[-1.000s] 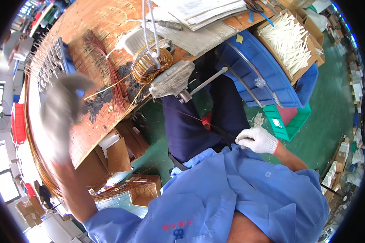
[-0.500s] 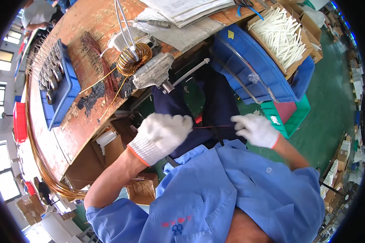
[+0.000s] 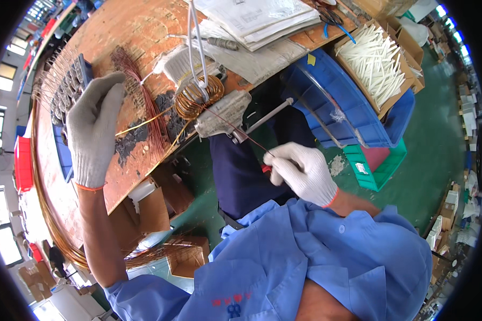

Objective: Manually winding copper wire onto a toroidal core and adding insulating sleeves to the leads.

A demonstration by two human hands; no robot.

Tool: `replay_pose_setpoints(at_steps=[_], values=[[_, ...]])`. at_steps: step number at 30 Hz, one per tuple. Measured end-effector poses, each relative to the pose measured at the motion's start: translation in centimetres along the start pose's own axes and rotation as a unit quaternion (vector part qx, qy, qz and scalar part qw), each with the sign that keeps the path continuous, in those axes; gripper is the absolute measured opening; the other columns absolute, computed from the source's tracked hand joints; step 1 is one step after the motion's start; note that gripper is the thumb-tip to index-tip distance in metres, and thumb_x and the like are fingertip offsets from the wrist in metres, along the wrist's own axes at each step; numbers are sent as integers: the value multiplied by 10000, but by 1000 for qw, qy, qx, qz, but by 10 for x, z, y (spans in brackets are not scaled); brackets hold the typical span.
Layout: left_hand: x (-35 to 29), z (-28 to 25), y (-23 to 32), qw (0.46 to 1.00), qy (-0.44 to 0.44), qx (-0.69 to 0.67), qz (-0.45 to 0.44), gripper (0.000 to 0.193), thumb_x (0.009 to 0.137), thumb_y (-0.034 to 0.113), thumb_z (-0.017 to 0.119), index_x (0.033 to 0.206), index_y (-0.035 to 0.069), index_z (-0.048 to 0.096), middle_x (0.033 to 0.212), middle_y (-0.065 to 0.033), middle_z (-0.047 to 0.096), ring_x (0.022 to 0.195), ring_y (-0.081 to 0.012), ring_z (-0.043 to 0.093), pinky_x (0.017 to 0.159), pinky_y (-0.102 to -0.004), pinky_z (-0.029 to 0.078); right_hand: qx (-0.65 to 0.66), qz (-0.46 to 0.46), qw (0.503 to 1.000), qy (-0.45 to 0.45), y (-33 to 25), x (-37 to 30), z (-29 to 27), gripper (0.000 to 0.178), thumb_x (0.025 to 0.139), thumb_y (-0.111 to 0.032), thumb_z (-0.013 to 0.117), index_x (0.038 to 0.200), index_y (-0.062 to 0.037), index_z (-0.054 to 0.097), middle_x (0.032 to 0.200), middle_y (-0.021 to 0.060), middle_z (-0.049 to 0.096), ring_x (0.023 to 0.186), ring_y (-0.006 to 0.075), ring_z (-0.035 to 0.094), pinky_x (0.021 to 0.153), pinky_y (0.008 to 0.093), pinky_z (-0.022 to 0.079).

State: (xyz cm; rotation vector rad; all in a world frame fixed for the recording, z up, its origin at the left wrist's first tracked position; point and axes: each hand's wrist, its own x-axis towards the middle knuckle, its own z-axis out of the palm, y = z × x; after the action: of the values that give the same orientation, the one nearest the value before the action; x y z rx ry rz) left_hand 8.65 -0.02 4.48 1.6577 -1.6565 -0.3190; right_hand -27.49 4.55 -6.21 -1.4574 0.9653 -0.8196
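My right hand (image 3: 300, 170), in a white knit glove, pinches the end of a thin dark-red wire (image 3: 247, 138). The wire runs taut up to a copper-wound ring coil (image 3: 215, 90) at the bench edge. A grey worn clamp block (image 3: 227, 113) sits against the coil, and a pale looped cord (image 3: 201, 64) passes up from it. Over the left of the bench, my left hand (image 3: 93, 131), gloved too, holds nothing visible; its thumb stands apart from the fingers. It partly covers a blue tray (image 3: 63, 155) of small wound rings (image 3: 64, 96). Right of it lies a bundle of dark-red wires (image 3: 151, 120).
Papers (image 3: 257, 21) and a grey-handled tool (image 3: 222, 43) lie at the back of the bench. A carton of white sticks (image 3: 372, 61) rests on a blue bin (image 3: 326, 101), with a green crate (image 3: 383, 171) below. Long copper wires (image 3: 48, 214) curve along the bench's left side.
My left hand has left the wire and moved up and left over the bench. My right hand has shifted slightly left, and the wire now stretches to the coil. The view has turned a little.
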Motion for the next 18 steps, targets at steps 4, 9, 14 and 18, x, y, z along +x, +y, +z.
replay_pose_setpoints(at_steps=[4, 9, 14, 18], values=[[4, 3, -19, 994, -55, -59, -75, 286, 1090, 132, 585, 1284, -26, 721, 1072, -46, 739, 964, -97, 655, 896, -260, 516, -23, 88, 996, 22, 9, -25, -12, 131, 1022, 2, 631, 1090, 48, 733, 752, 73, 726, 676, 87, 686, 647, 251, 558], [14, 16, -37, 981, -80, -158, -76, 305, 1098, 146, 571, 1298, -38, 710, 1070, -67, 736, 980, -118, 659, 936, -297, 543, -9, 169, 984, 58, 15, -31, -16, 153, 1035, -1, 608, 1110, 62, 725, 792, 79, 725, 702, 89, 678, 679, 248, 555], [25, 30, -41, 961, -107, -239, -85, 344, 1106, 171, 555, 1331, -62, 670, 1132, -115, 750, 1020, -158, 692, 946, -325, 554, 8, 89, 996, 31, 6, 23, 19, 151, 1032, -19, 647, 1142, 64, 709, 803, 71, 727, 690, 86, 678, 660, 253, 554], [32, 40, -48, 882, -167, -407, -168, 455, 1098, 223, 549, 1397, -120, 570, 1202, -211, 746, 1052, -239, 725, 940, -362, 572, 31, 28, 999, 21, -14, 70, 44, 158, 1028, -3, 646, 1170, 58, 678, 826, 82, 737, 715, 90, 718, 669, 251, 571]])
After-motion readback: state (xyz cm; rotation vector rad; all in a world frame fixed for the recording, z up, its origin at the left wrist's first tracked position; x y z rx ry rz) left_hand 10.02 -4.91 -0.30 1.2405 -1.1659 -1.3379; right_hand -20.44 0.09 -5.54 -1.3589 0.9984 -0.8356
